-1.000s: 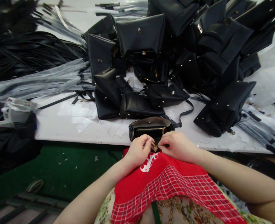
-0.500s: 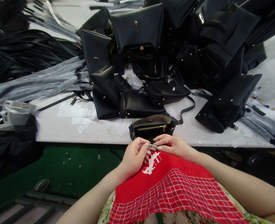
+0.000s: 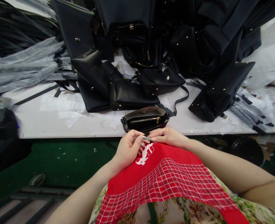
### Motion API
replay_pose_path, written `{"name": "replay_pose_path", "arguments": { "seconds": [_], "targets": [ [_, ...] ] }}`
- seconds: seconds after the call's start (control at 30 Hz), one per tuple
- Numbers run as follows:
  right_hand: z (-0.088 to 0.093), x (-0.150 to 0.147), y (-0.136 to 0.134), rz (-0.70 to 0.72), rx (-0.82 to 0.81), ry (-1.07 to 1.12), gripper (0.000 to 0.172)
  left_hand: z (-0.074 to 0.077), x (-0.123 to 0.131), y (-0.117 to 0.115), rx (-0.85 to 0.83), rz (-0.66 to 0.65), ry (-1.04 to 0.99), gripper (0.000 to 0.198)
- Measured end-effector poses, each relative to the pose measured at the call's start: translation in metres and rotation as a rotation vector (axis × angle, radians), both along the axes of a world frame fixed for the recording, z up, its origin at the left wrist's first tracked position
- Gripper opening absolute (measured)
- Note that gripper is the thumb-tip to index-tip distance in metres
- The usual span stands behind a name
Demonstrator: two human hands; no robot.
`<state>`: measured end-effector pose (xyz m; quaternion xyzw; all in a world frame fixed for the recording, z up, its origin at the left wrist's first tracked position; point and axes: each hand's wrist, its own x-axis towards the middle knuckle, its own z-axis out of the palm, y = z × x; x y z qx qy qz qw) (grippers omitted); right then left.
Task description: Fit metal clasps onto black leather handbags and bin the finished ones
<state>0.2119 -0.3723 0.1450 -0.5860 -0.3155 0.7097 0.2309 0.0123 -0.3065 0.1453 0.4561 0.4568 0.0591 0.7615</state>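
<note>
A small shiny metal bag clasp [image 3: 146,139] lies between my two hands, close to the apron at the table's front edge. My left hand [image 3: 129,148] is closed, pinching the clasp's left end between thumb and fingers. My right hand [image 3: 169,137] closes thumb and fingers at its right end. Just beyond them, an opened black handbag [image 3: 145,112] rests at the table edge, its gold zipper showing and a strap trailing right. The hands cover its near side, so I cannot tell whether the clasp is fixed to it.
Black bags [image 3: 132,95] with gold fittings are piled across the white table [image 3: 46,124]. Plastic-wrapped straps [image 3: 27,65] lie at left, more wrapped strips [image 3: 251,112] at right. A dark bundle [image 3: 2,137] stands at the left edge. Below is a metal rack [image 3: 32,202] on the green floor.
The view has shifted, so the bags and table sit higher and further left. Both hands keep their hold around the clasp, with little visible change in the fingers.
</note>
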Motion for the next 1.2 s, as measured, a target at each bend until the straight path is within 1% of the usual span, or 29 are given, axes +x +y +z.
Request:
{"name": "replay_pose_path", "arguments": {
  "seconds": [0.13, 0.27, 0.57, 0.67, 0.77, 0.83, 1.2],
  "targets": [
    [-0.002, -0.001, -0.001, -0.013, -0.024, 0.022, 0.031, -0.002, -0.001, -0.002, 0.027, -0.021, 0.002, 0.021],
    [-0.003, -0.002, -0.001, -0.045, -0.064, -0.001, 0.034, -0.003, -0.002, -0.002, 0.051, -0.038, 0.012, 0.021],
    [-0.004, -0.010, -0.001, -0.113, -0.110, 0.007, 0.034, 0.000, 0.001, -0.004, 0.015, -0.001, 0.001, 0.022],
    [-0.002, -0.011, -0.003, -0.138, -0.109, 0.045, 0.035, 0.001, 0.002, -0.004, -0.004, 0.027, 0.008, 0.024],
    [-0.001, -0.008, -0.006, -0.113, -0.055, 0.110, 0.035, 0.002, 0.002, -0.004, -0.017, 0.053, 0.019, 0.026],
    [0.000, -0.006, -0.007, -0.093, -0.032, 0.116, 0.035, 0.001, 0.001, -0.004, -0.022, 0.057, 0.014, 0.028],
    [0.001, -0.005, -0.005, -0.059, -0.054, 0.051, 0.038, -0.002, 0.002, -0.007, -0.017, 0.050, -0.006, 0.025]
  ]
}}
